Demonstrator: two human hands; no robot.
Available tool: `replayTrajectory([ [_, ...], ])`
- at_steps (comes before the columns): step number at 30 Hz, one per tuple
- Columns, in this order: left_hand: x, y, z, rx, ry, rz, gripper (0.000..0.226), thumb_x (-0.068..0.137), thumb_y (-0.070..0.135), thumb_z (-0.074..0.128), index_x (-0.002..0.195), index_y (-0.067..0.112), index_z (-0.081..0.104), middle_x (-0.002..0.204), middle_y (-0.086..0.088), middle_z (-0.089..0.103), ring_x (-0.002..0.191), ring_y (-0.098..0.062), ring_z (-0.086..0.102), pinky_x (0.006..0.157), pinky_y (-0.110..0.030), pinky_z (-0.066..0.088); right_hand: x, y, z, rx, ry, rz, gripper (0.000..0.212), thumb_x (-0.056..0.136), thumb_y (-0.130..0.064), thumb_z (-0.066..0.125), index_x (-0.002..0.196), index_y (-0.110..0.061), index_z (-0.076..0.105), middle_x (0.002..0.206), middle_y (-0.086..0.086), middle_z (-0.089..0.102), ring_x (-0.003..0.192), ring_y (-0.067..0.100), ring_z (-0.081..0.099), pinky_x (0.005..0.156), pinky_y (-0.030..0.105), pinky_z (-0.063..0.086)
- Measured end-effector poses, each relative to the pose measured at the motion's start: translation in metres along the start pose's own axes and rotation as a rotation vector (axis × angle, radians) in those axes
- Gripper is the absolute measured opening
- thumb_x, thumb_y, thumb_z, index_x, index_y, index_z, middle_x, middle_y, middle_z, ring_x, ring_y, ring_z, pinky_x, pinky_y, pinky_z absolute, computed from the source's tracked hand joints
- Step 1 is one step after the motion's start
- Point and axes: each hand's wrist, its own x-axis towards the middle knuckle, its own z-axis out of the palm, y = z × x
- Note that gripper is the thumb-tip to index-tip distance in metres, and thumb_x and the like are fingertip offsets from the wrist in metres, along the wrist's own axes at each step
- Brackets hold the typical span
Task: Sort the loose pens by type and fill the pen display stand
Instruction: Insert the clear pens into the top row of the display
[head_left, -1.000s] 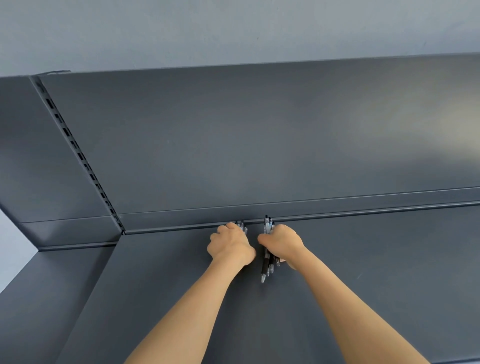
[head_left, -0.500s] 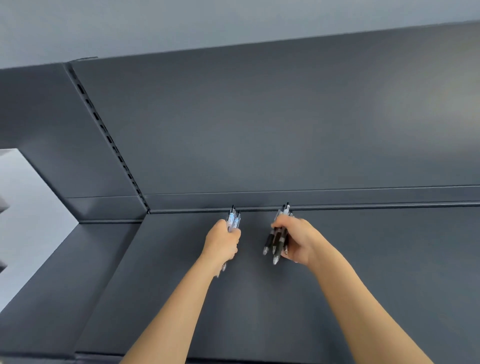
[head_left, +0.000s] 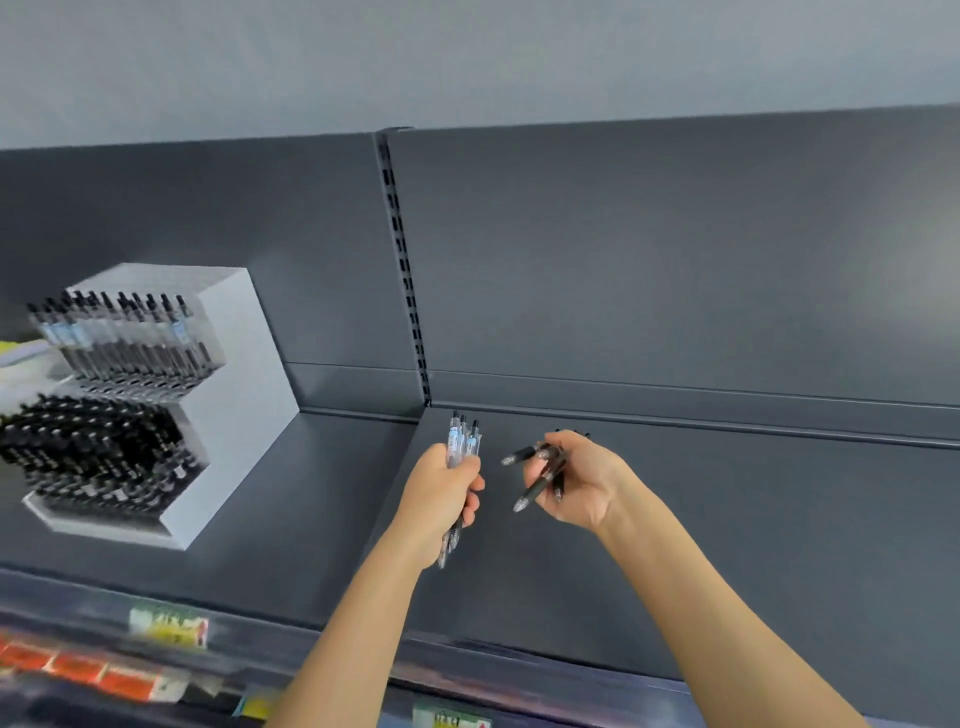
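My left hand grips a bunch of clear-barrelled pens upright, their tops sticking out above my fist. My right hand holds several black pens that fan out leftward with their tips pointing down-left. Both hands hover over the dark grey shelf, a short gap between them. The white stepped pen display stand sits on the shelf at the left; its upper tier carries clear pens and its lower tiers carry black pens.
A slotted upright divides the grey back panel. Along the shelf's front edge run price labels in yellow, red and green. Something yellow-white shows at the far left edge behind the stand.
The view has swung left, bringing the display stand into sight. Both hands have lifted their pens off the back of the shelf and drawn apart; the black pens now fan out.
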Motion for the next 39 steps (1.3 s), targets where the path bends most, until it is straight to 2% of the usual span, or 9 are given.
replayTrajectory([
  [9, -0.034, -0.015, -0.156, -0.050, 0.031, 0.070, 0.007, 0.094, 0.012, 0.048, 0.089, 0.007, 0.048, 0.079, -0.008, 0.055, 0.052, -0.013, 0.043, 0.044, -0.025, 0.036, 0.003, 0.117, 0.096, -0.018, -0.059, -0.029, 0.013, 0.092, -0.006, 0.051, 0.079, -0.006, 0.047, 0.063, 0.008, 0.049, 0.040, 0.019, 0.048, 0.048, 0.022, 0.050],
  [15, -0.053, -0.020, -0.230, -0.156, 0.040, 0.056, 0.015, 0.097, 0.014, 0.050, 0.083, 0.010, 0.046, 0.074, -0.007, 0.052, 0.051, -0.013, 0.040, 0.043, -0.024, 0.032, 0.008, 0.176, 0.152, -0.006, -0.045, -0.097, 0.007, 0.091, -0.002, 0.050, 0.085, -0.002, 0.052, 0.067, 0.011, 0.054, 0.047, 0.018, 0.051, 0.042, 0.021, 0.050],
  [18, -0.056, -0.020, -0.257, -0.161, 0.055, 0.066, 0.017, 0.096, 0.014, 0.051, 0.082, 0.010, 0.043, 0.072, -0.006, 0.048, 0.050, -0.012, 0.038, 0.041, -0.022, 0.030, 0.011, 0.191, 0.175, 0.038, -0.061, -0.138, 0.009, 0.089, 0.003, 0.046, 0.089, -0.005, 0.050, 0.060, 0.007, 0.047, 0.044, 0.014, 0.043, 0.040, 0.016, 0.043],
  [22, -0.045, -0.012, -0.287, -0.125, 0.081, 0.116, 0.017, 0.097, 0.015, 0.050, 0.082, 0.009, 0.043, 0.072, -0.006, 0.048, 0.046, -0.010, 0.038, 0.040, -0.021, 0.031, 0.017, 0.198, 0.209, 0.026, -0.096, -0.196, 0.024, 0.089, 0.005, 0.043, 0.071, -0.010, 0.045, 0.064, 0.006, 0.044, 0.038, 0.013, 0.042, 0.039, 0.016, 0.039],
  [27, -0.020, 0.007, -0.318, -0.069, 0.129, 0.202, 0.017, 0.096, 0.019, 0.055, 0.093, 0.003, 0.050, 0.082, -0.011, 0.060, 0.045, -0.012, 0.041, 0.042, -0.023, 0.035, 0.040, 0.196, 0.253, -0.060, -0.141, -0.260, 0.014, 0.090, 0.003, 0.048, 0.080, -0.007, 0.049, 0.060, 0.005, 0.045, 0.035, 0.009, 0.040, 0.036, 0.016, 0.039],
  [30, -0.002, 0.021, -0.333, -0.106, 0.171, 0.220, 0.032, 0.092, 0.021, 0.062, 0.108, -0.004, 0.049, 0.094, -0.020, 0.065, 0.045, -0.010, 0.041, 0.042, -0.023, 0.033, 0.053, 0.193, 0.282, -0.194, -0.204, -0.312, 0.018, 0.090, 0.003, 0.049, 0.073, -0.002, 0.052, 0.061, 0.008, 0.048, 0.037, 0.010, 0.041, 0.037, 0.017, 0.039],
  [32, 0.010, 0.029, -0.342, -0.114, 0.206, 0.247, 0.033, 0.094, 0.022, 0.060, 0.109, -0.005, 0.048, 0.084, -0.010, 0.065, 0.045, -0.009, 0.040, 0.043, -0.022, 0.033, 0.063, 0.194, 0.296, -0.350, -0.213, -0.381, 0.017, 0.089, 0.001, 0.051, 0.073, 0.000, 0.055, 0.062, 0.009, 0.051, 0.039, 0.011, 0.042, 0.040, 0.020, 0.038],
  [36, 0.025, 0.041, -0.360, -0.086, 0.187, 0.289, 0.018, 0.091, 0.022, 0.063, 0.104, 0.013, 0.054, 0.063, 0.002, 0.054, 0.044, -0.009, 0.038, 0.045, -0.022, 0.034, 0.083, 0.195, 0.317, -0.596, -0.190, -0.508, 0.014, 0.087, -0.006, 0.058, 0.073, -0.002, 0.061, 0.057, 0.007, 0.051, 0.044, 0.015, 0.042, 0.053, 0.029, 0.026],
  [39, 0.036, 0.051, -0.372, -0.001, 0.144, 0.304, 0.025, 0.083, 0.016, 0.072, 0.094, 0.029, 0.054, 0.070, 0.000, 0.062, 0.043, -0.006, 0.040, 0.046, -0.022, 0.035, 0.092, 0.200, 0.331, -0.639, -0.210, -0.545, 0.009, 0.085, -0.005, 0.062, 0.076, -0.004, 0.060, 0.059, 0.008, 0.052, 0.048, 0.017, 0.044, 0.053, 0.031, 0.032],
])
